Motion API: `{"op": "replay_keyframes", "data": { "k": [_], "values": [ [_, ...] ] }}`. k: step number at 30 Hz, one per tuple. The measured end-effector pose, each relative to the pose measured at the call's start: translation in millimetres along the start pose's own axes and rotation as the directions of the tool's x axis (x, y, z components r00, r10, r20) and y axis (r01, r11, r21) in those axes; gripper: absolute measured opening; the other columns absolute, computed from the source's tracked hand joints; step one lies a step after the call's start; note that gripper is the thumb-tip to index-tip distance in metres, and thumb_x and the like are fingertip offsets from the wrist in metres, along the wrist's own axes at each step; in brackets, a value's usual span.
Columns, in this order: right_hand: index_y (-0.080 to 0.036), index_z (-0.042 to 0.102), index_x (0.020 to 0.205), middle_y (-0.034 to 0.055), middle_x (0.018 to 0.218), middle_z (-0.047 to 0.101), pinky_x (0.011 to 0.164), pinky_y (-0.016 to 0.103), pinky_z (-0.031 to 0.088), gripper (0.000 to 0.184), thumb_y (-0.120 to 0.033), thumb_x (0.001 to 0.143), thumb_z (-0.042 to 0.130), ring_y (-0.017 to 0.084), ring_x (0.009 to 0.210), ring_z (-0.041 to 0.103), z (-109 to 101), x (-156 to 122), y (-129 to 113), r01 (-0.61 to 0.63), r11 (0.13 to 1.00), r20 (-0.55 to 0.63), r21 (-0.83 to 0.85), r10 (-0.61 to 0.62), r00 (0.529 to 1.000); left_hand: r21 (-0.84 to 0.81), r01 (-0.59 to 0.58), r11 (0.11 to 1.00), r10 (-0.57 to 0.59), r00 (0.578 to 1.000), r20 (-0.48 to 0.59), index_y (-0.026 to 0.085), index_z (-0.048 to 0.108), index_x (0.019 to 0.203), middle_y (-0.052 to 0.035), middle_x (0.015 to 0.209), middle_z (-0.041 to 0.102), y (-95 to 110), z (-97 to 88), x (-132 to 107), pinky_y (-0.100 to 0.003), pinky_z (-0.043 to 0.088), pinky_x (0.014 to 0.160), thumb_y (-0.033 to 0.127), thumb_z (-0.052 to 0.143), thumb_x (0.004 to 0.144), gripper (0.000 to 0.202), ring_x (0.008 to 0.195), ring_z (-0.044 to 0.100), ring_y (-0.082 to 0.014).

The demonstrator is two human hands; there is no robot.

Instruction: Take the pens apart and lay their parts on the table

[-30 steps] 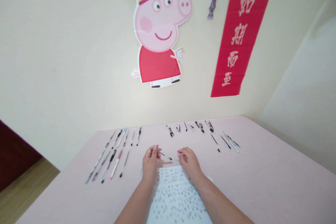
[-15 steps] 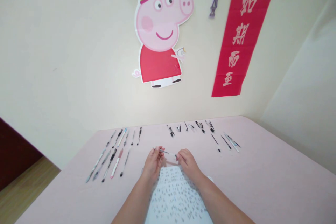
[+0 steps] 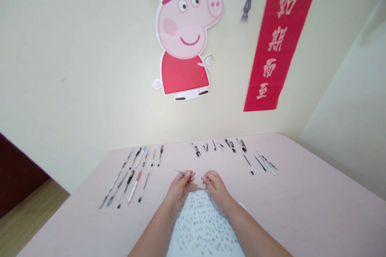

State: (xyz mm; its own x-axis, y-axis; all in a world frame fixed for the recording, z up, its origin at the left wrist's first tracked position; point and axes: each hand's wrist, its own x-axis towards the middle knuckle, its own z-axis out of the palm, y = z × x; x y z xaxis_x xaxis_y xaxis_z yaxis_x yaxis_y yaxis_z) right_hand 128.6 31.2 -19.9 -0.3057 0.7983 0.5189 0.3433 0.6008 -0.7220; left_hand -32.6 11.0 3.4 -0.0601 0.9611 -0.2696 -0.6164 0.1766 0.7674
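A thin pen refill [image 3: 197,176] lies almost level between my two hands, above the far edge of a sheet covered in handwriting [image 3: 205,225]. My left hand [image 3: 180,188] pinches it along its middle, and its thin grey end sticks out to the left past the fingers. At the other end, the fingers of my right hand [image 3: 215,184] are closed on its pale tip, which they partly hide. Both forearms rest over the sides of the sheet.
Several pens [image 3: 130,186] lie in two rows on the pink table [image 3: 301,209] at the left. Along the back are several small pen parts [image 3: 230,145], apparently caps and clips. More thin refills [image 3: 259,164] lie to the right. A wall [image 3: 90,88] stands behind.
My left hand has slid a little to the right along the refill, closer to my right hand. More of the refill's left end now shows. The right hand has hardly moved.
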Motion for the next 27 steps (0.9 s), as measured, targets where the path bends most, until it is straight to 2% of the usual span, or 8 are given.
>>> {"op": "replay_keyframes", "data": {
  "k": [7,14,17,22,27],
  "values": [
    [-0.019,0.053,0.07,0.0017,0.071,0.054,0.069,0.028,0.037,0.019,-0.028,0.085,0.047,0.016,0.072,0.048,-3.2,0.9,-4.4,-0.031,0.999,-0.009,-0.008,0.031,0.999,-0.015,-0.004,1.0,0.003,1.0,-0.006,0.009,0.063,0.08,-0.0044,0.075,0.067,-1.1,-1.5,1.2,-0.012,0.052,0.055,0.011,0.064,0.075,0.005,0.058,0.061,-0.0054],
    [-0.019,0.055,0.073,0.0024,0.075,0.057,0.067,0.027,0.04,0.01,-0.026,0.08,0.054,0.017,0.075,0.05,-0.3,-0.1,1.2,-0.052,0.999,-0.051,0.009,0.053,0.997,-0.021,0.003,1.0,-0.003,1.0,-0.022,0.01,0.063,0.078,-0.0043,0.074,0.067,-1.6,-2.4,3.2,-0.012,0.052,0.055,0.011,0.063,0.076,0.003,0.057,0.061,-0.0052],
    [-0.019,0.055,0.073,0.0026,0.075,0.057,0.067,0.027,0.04,0.015,-0.03,0.082,0.052,0.017,0.075,0.051,-0.4,-0.2,1.9,-0.046,0.999,-0.045,0.012,0.046,0.998,-0.021,0.006,1.0,-0.007,1.0,-0.016,0.01,0.063,0.078,-0.0038,0.073,0.067,-1.3,-2.3,3.2,-0.012,0.053,0.055,0.011,0.064,0.075,0.003,0.057,0.062,-0.0054],
    [-0.019,0.053,0.065,0.0022,0.067,0.054,0.068,0.029,0.038,0.033,-0.033,0.091,0.036,0.016,0.071,0.049,-0.6,0.0,2.2,-0.06,0.998,-0.03,-0.013,0.06,0.998,-0.013,0.024,1.0,-0.024,1.0,-0.009,0.01,0.063,0.077,-0.0034,0.07,0.067,-0.8,-1.7,2.5,-0.011,0.052,0.054,0.011,0.063,0.076,0.002,0.057,0.062,-0.0052],
    [-0.019,0.053,0.065,0.0019,0.067,0.054,0.067,0.028,0.038,0.026,-0.031,0.086,0.044,0.016,0.071,0.049,-0.2,-0.2,2.5,-0.075,0.997,-0.027,-0.028,0.075,0.997,-0.006,0.009,1.0,-0.009,1.0,-0.005,0.01,0.064,0.078,-0.004,0.073,0.067,-1.6,-2.6,2.5,-0.012,0.052,0.055,0.011,0.064,0.076,0.003,0.058,0.062,-0.0053]
  ]
}}
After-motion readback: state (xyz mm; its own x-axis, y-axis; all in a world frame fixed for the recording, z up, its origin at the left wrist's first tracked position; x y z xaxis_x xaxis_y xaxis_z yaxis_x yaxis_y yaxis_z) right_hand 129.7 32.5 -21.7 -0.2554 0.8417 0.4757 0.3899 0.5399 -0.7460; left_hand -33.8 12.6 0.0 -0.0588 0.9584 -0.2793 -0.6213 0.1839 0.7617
